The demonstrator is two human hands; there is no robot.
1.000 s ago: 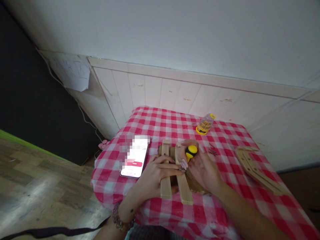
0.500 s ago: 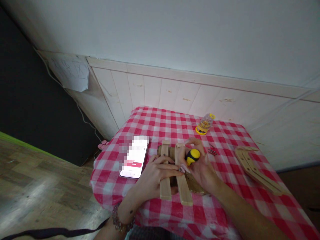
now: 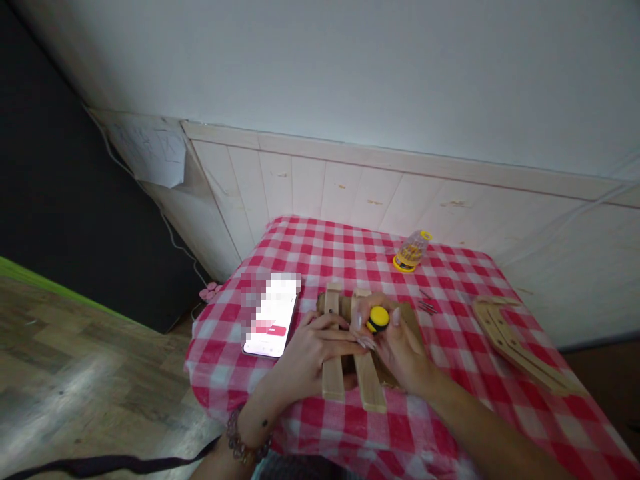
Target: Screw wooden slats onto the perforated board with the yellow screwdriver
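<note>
My left hand [image 3: 310,350] lies across two pale wooden strips, its fingers closed over the left strip [image 3: 333,383] and reaching onto the right strip [image 3: 371,390]. My right hand [image 3: 406,357] is wrapped round a screwdriver [image 3: 379,318] with a yellow and black handle, seen from its butt end above the right strip. The screwdriver's tip is hidden under the handle and fingers. Left fingertips meet the right hand's fingers near the handle. Beneath the strips lies brown material [image 3: 414,323], partly covered by my right hand.
A lit phone [image 3: 280,313] lies left of my left hand. Several thin dark screws or bits [image 3: 428,307] lie to the right. Behind stands a clear and yellow bit case [image 3: 413,253]. Curved wooden parts [image 3: 510,343] lie at the right on the checked tablecloth [image 3: 330,240].
The right hand has turned about the screwdriver, its fingers now closed tighter round the handle, which has shifted slightly left and stands more end-on. The left hand stays on the wooden strips.
</note>
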